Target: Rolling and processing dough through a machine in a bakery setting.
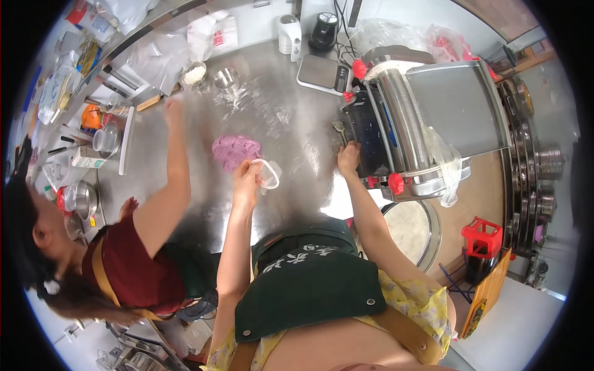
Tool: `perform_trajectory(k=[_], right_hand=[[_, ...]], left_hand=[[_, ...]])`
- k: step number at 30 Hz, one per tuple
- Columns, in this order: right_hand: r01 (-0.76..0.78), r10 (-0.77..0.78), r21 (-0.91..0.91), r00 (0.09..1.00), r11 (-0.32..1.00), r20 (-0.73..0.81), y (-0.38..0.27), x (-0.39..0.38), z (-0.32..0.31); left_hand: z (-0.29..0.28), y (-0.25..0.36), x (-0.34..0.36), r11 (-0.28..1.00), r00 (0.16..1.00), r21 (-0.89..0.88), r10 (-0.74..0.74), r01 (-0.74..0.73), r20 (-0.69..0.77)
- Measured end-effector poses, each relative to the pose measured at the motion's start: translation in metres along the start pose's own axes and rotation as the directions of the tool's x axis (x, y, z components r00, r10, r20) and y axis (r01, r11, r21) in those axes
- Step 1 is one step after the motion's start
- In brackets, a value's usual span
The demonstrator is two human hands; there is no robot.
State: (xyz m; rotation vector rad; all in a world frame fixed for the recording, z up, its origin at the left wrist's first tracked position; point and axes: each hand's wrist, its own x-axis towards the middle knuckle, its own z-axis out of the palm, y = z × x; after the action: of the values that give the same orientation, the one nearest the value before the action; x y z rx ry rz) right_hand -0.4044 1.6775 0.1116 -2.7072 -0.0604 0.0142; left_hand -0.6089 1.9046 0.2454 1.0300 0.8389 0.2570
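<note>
On our steel table (266, 74), left of the roller machine (391, 93), pink dough (234, 150) lies just past the fingers of our left hand (246, 178) — touching or not, we cannot tell — which pinch a white-rimmed cup (276, 178). Our right hand (349, 157) has fingers closed around a small spoon (339, 127).

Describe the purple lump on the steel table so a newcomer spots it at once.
On the shiny grey steel worktable, find the camera-wearer's left hand, holding a rounded, white-rimmed object. Just beyond that hand lies the soft-looking, wrinkled purple lump, the only thing of its colour on that tabletop.
</note>
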Motion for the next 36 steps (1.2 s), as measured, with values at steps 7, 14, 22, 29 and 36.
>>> perform_trajectory(k=[7, 14, 22, 29, 36], right_hand=[[0.003, -0.004, -0.099, 1.0, 0.995, -0.007, 0.005, 0.007, 0.015], [0.18, -0.183, 0.097, 0.983, 0.979, 0.023, -0.061, 0.018, 0.017], [0.307, -0.31, 0.112, 0.951, 0.945, 0.012, -0.208, 0.13, 0.114], [0.358, -0.357, 0.001, 0.93, 0.934, -0.09, -0.25, 0.182, 0.155], [0.525, -0.614, 0.763, 0.758, 0.376, -0.22, -0.272, 0.01, -0.026]], left_hand=[[-0.01, 0.002, 0.003, 0.999, 0.999, -0.036, -0.019, 0.018, -0.027], [-0.007, 0.012, 0.007, 0.999, 1.0, -0.031, -0.011, 0.01, -0.018], [-0.017, 0.027, 0.007, 0.998, 0.993, 0.062, 0.003, 0.005, -0.114], [-0.021, 0.05, 0.022, 1.0, 0.984, 0.018, -0.006, 0.009, -0.178], [-0.017, 0.077, 0.065, 0.999, 0.992, 0.033, 0.009, -0.005, -0.128]])
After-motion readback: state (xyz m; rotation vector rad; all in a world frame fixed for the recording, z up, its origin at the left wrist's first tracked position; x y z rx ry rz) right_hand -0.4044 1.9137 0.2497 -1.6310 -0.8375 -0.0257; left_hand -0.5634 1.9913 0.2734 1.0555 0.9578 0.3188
